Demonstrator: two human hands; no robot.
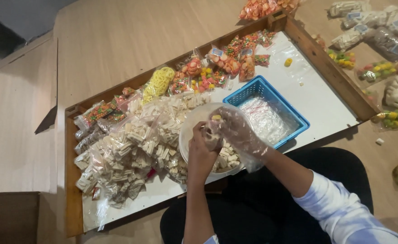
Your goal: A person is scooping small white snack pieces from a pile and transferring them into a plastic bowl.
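Observation:
My left hand is bare and closed around a small clear bag over a white bowl of pale rectangular snack pieces. My right hand, inside a loose clear plastic glove, meets the left hand at the bag's mouth with a pinch of pieces in its fingers. The bag is mostly hidden between both hands. Left of the bowl lies a heap of filled clear bags of the same pale pieces.
All of this sits on a white board in a wooden frame on the floor. A blue basket holding empty clear bags stands right of the bowl. Bags of colourful snacks line the far edge; more bags lie outside at the right.

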